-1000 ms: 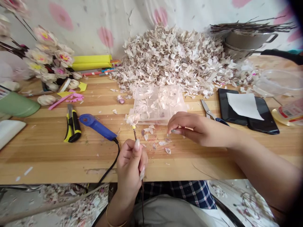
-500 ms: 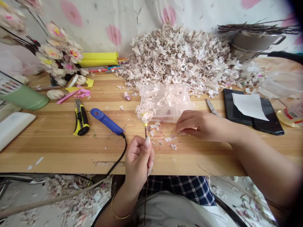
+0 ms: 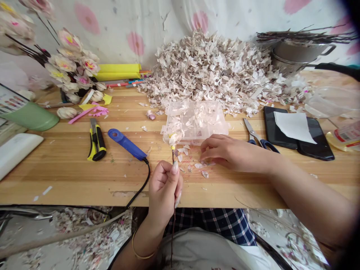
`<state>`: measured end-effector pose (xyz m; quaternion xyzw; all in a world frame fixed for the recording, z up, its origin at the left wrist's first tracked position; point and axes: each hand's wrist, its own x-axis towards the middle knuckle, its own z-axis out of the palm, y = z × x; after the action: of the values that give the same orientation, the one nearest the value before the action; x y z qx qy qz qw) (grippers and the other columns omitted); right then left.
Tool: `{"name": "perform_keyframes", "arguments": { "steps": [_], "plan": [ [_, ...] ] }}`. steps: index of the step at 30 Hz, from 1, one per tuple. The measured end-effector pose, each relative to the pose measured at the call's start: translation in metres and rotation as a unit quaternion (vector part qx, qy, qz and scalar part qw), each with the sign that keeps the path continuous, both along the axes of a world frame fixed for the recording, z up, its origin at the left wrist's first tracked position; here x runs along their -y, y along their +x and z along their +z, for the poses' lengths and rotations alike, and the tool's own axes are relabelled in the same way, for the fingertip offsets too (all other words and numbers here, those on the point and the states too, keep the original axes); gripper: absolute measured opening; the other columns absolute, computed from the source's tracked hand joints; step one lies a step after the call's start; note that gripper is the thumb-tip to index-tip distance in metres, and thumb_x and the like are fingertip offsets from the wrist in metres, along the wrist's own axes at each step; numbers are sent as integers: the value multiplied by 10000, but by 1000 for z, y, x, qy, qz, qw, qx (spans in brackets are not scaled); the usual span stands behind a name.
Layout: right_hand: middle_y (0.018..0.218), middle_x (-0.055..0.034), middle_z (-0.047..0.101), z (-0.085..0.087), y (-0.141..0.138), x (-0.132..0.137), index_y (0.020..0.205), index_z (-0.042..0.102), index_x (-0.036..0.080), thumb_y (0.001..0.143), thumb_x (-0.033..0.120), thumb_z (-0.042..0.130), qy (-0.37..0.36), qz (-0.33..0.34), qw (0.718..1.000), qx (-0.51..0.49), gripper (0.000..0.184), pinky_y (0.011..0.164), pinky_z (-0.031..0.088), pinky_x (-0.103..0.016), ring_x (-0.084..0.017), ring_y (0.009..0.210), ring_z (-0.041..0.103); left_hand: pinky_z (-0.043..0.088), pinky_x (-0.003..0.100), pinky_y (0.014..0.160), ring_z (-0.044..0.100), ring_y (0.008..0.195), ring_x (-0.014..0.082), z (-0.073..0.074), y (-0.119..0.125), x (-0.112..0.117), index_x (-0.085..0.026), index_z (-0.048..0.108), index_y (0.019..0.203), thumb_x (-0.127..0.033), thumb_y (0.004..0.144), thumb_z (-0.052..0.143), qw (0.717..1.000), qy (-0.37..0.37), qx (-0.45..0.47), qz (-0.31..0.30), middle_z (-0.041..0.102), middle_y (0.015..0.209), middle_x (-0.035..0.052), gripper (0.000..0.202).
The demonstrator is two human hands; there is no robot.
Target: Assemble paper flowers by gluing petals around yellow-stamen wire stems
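Pinching flower stem (image 3: 173,153): left hand (image 3: 164,191) | right hand (image 3: 230,152) on loose petals (image 3: 200,165), grasp unclear | petal-filled box (image 3: 197,120)

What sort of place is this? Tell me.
Probably a home craft bench for making artificial flowers: a heap of pale petal scraps, a blue corded tool, finished pale flowers on dark stems.

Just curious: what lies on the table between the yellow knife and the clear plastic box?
The head view shows a blue corded tool lying there.

right hand (image 3: 230,153) slid left over the loose petals (image 3: 201,165), scissors (image 3: 257,137) now uncovered
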<state>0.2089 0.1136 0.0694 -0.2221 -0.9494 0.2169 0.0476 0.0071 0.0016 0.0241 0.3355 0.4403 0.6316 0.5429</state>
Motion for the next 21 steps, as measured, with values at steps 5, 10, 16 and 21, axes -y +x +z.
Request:
{"name": "perform_keyframes", "arguments": {
  "steps": [5, 10, 16, 21],
  "plan": [
    [1082, -76, 646, 0, -1, 1, 986, 677, 186, 900, 68, 534, -17, -11, 1000, -13, 205, 935, 429, -379, -218, 1036, 554, 244, 98, 302, 284, 298, 26, 1, 1, 0, -196, 482, 726, -413, 902, 651, 1000, -3, -4, 1, 437, 386, -113, 327],
    [1060, -81, 665, 2, 0, 0, 950, 669, 176, 896, 71, 546, -29, -6, 999, -23, 170, 923, 439, -368, -221, 1042, 560, 228, 100, 283, 266, 292, 30, 1, 1, 0, -202, 475, 727, -424, 894, 656, 1000, -7, -4, -1, 434, 385, -115, 332],
    [1039, -79, 680, 0, 1, -2, 956, 663, 173, 880, 47, 548, -37, 5, 998, -45, 186, 909, 449, -358, -207, 1006, 590, 235, 97, 306, 290, 294, 21, 0, 1, -1, -193, 479, 723, -420, 893, 660, 1000, -5, -3, -3, 432, 384, -114, 337],
    [1038, -86, 687, 0, 1, -3, 959, 668, 162, 883, 57, 552, -56, -8, 997, -54, 174, 904, 467, -347, -196, 993, 607, 237, 101, 314, 296, 295, 22, -2, 0, -1, -195, 473, 725, -417, 892, 664, 1000, 1, 7, -9, 437, 385, -114, 337]
  ]
}}
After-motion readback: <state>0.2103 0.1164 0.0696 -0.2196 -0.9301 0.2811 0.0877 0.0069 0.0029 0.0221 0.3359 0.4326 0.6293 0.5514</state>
